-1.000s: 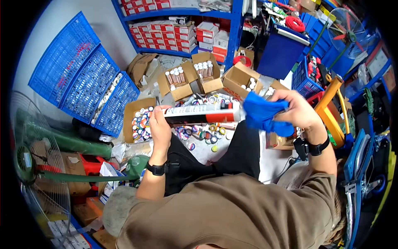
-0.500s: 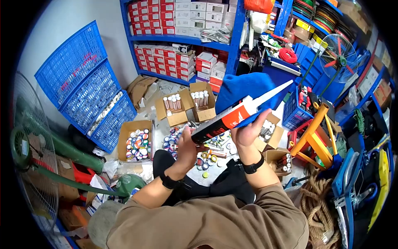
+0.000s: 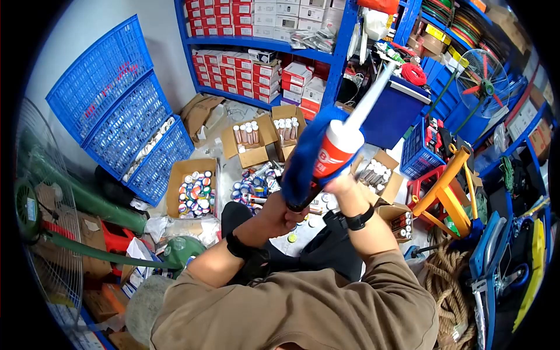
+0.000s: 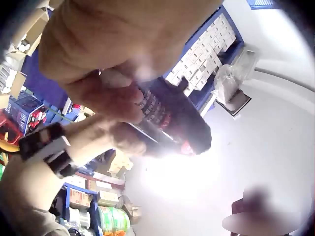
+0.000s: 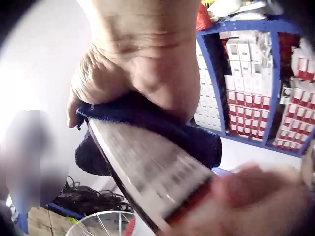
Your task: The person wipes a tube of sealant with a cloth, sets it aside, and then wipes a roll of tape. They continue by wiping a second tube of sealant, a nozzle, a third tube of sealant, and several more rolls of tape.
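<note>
A sealant cartridge (image 3: 338,149) with a long white nozzle (image 3: 373,93) points up and to the right in the head view. My left hand (image 3: 273,219) grips its dark lower end. A blue cloth (image 3: 306,157) wraps along the cartridge's side, blurred there. My right hand (image 3: 341,184) holds the cloth against the tube, its fingers partly hidden behind the cartridge. In the right wrist view, the cloth (image 5: 147,118) lies between the right palm and the cartridge's printed wall (image 5: 142,162). The left wrist view shows the left fingers (image 4: 110,101) curled at the cartridge.
On the floor ahead, a carton of small round cans (image 3: 195,195) stands beside loose cans and tubes (image 3: 254,186). Open cartons of capped tubes (image 3: 248,137) stand behind. Blue crates (image 3: 125,111) lean at left; a yellow metal frame (image 3: 449,189) and coiled rope (image 3: 449,286) are at right.
The cartridge swung from level to pointing up and right, and now stands steeper. The right hand went from holding the bunched cloth at the nozzle end to holding it around the tube.
</note>
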Tool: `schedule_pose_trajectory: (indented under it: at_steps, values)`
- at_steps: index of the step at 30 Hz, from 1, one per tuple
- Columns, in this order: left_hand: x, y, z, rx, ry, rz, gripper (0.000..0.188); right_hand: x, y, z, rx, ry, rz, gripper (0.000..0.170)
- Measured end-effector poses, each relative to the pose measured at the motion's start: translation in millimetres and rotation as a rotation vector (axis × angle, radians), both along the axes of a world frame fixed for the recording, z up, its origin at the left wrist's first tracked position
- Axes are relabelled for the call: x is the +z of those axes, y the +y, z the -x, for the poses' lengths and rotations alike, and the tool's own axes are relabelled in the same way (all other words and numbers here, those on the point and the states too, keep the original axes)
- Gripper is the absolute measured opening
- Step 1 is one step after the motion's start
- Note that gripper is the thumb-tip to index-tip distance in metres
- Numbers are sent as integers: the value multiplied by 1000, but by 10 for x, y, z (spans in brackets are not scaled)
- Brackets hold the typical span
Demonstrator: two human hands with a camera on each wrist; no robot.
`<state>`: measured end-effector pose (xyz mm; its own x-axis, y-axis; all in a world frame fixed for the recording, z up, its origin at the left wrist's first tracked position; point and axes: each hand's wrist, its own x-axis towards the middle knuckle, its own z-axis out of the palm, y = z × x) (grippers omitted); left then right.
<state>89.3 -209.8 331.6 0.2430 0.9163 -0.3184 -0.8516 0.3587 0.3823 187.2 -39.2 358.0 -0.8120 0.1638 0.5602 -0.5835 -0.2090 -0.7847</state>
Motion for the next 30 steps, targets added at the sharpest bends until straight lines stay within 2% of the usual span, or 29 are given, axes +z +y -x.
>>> schedule_pose_trajectory:
  at_steps: [1, 2, 3, 5, 7, 8, 9, 11, 12, 13, 14, 15, 16, 17, 18, 19, 20, 21, 22, 23, 25, 27, 28, 29, 30]
  values:
    - [-44, 2, -2, 2, -1, 0, 34, -131, -83, 18, -91, -31, -75, 80]
    - [-75, 12, -13, 116, 10, 20, 35, -91, -204, 16, -216, -87, -350, 82]
    - [-117, 24, -3, 231, 19, 39, 36, -41, -347, -14, -161, -179, -122, 73]
    - [-131, 25, 39, 243, 66, -61, 38, -13, -394, -41, -290, -423, -241, 61]
    - [-119, 20, -32, 546, 520, 14, 39, 73, -533, -24, -510, -223, -196, 51]
    - [-148, 35, 8, 594, 618, 21, 45, 106, -548, 6, -584, -132, -156, 46]
    - [-169, 38, 10, 697, 683, -12, 46, 158, -602, -27, -545, -127, 67, 43]
    - [-256, 60, 63, 833, 802, -158, 45, 114, -521, 41, -646, 31, 304, 42]
    - [-337, 17, 149, 763, 838, -250, 37, 137, -439, 41, -648, 51, 326, 49]
    - [-344, 23, 147, 752, 837, -246, 37, 168, -346, 29, -650, 70, 350, 56]
    - [-343, 36, 141, 897, 1071, -457, 29, 198, -275, 32, -680, 110, 416, 56]
    - [-348, 46, 130, 1037, 1300, -680, 23, 222, -142, 31, -712, 164, 378, 58]
    - [-391, 85, 105, 1049, 1163, -799, 26, 309, -114, -14, -684, 169, 376, 58]
    - [-398, 84, 106, 1040, 1164, -799, 26, 431, -127, -50, -656, 175, 375, 58]
    - [-406, 71, 108, 1004, 1236, -819, 28, 503, -134, -55, -684, 157, 365, 59]
    - [-394, 52, 99, 968, 1308, -836, 30, 566, -155, -41, -611, 178, 378, 57]
    - [-371, 74, 54, 985, 1191, -804, 31, 561, -198, -11, -677, 118, 401, 56]
    - [-353, 82, 29, 980, 1191, -802, 31, 550, -241, 28, -743, 59, 422, 55]
    - [-335, 99, 16, 993, 1121, -751, 32, 523, -273, 50, -779, 83, 396, 45]
    - [-317, 120, 16, 1005, 1052, -703, 33, 496, -321, 53, -785, 127, 325, 43]
    - [-297, 133, 34, 1021, 1107, -751, 37, 383, -430, 15, -688, 24, 205, 45]
    - [-309, 97, 3, 981, 1005, -743, 39, 228, -529, 15, -650, -17, 122, 49]
    - [-302, 123, 35, 954, 1025, -824, 46, 187, -571, -27, -652, -100, 89, 51]
    - [-294, 77, 63, 950, 1024, -819, 46, 258, -615, -55, -693, -39, -15, 48]
    - [-275, 1, 95, 752, 1071, -696, 50, 167, -583, -74, -679, -22, -69, 50]
